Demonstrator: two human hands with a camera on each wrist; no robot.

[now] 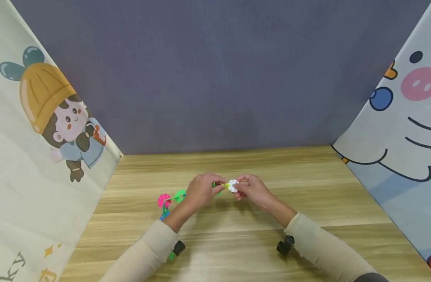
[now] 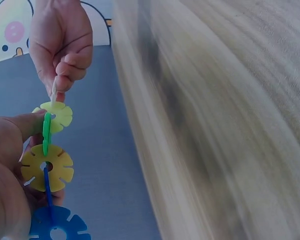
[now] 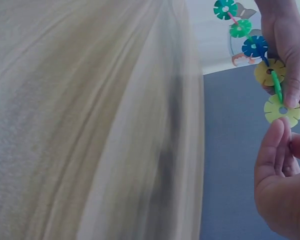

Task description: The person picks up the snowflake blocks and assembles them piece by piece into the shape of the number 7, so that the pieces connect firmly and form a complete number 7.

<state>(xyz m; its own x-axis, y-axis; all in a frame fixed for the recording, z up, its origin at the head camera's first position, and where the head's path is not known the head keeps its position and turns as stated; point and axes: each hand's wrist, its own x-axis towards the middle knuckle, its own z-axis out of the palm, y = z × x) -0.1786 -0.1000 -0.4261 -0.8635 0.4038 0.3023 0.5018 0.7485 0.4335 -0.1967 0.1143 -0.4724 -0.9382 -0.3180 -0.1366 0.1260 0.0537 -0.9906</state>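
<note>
My left hand (image 1: 200, 191) pinches a chain of notched plastic snowflake discs near its end, close to a pale yellow disc (image 2: 63, 115) and a green disc (image 2: 46, 135). Between the thumb and fingers of my right hand (image 1: 255, 192) is a white disc (image 1: 232, 185). Its edge meets the pale yellow disc at the centre of the table. Further along the chain come an amber disc (image 2: 60, 172), a blue disc (image 2: 57, 217), a light green disc (image 1: 180, 195) and a pink disc (image 1: 164, 200). My left forearm hides part of the chain.
The wood-grain table (image 1: 236, 250) lies under both hands. A dark grey panel (image 1: 215, 78) rises behind it, with printed cloths at the left (image 1: 11, 156) and right (image 1: 388, 137). A green piece (image 1: 171, 255) shows beside the left wrist camera (image 1: 178, 248).
</note>
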